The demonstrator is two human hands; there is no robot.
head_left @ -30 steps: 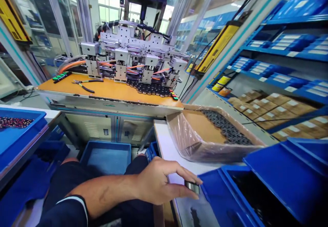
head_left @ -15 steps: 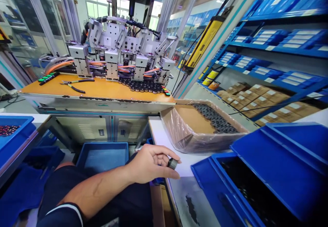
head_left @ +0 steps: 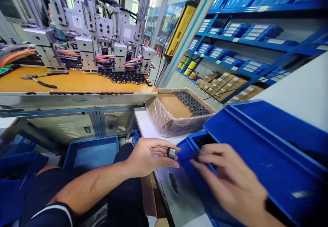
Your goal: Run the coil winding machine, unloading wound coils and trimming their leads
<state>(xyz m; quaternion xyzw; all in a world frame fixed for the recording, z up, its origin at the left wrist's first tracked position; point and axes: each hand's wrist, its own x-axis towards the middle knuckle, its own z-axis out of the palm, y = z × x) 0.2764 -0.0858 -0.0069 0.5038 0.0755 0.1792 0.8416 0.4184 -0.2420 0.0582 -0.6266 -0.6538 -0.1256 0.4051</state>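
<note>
My left hand (head_left: pixel 151 157) pinches a small grey metal cylinder (head_left: pixel 171 153) between thumb and fingertips, over the edge of the side table. Facing it, my right hand (head_left: pixel 225 175) is closed on a small black part (head_left: pixel 196 154), blurred by motion, just to the right of the cylinder. The two parts are apart. Below and behind my right hand lies a blue bin (head_left: pixel 184 148), whose dark contents are mostly hidden by the hand and by a second blue bin (head_left: pixel 246 141) tilted over it.
A plastic-lined carton (head_left: pixel 174 123) with rows of dark round parts stands behind my hands. On the orange bench (head_left: pixel 84 82) of the machine lie pliers (head_left: pixel 43 78) and black round parts (head_left: pixel 123 76). A blue tray (head_left: pixel 92 152) sits low at left; shelves of blue boxes stand at right.
My right hand has come into view from the right with a small black part. The left hand still holds the cylinder, now turned more upright. The view has swung right.
</note>
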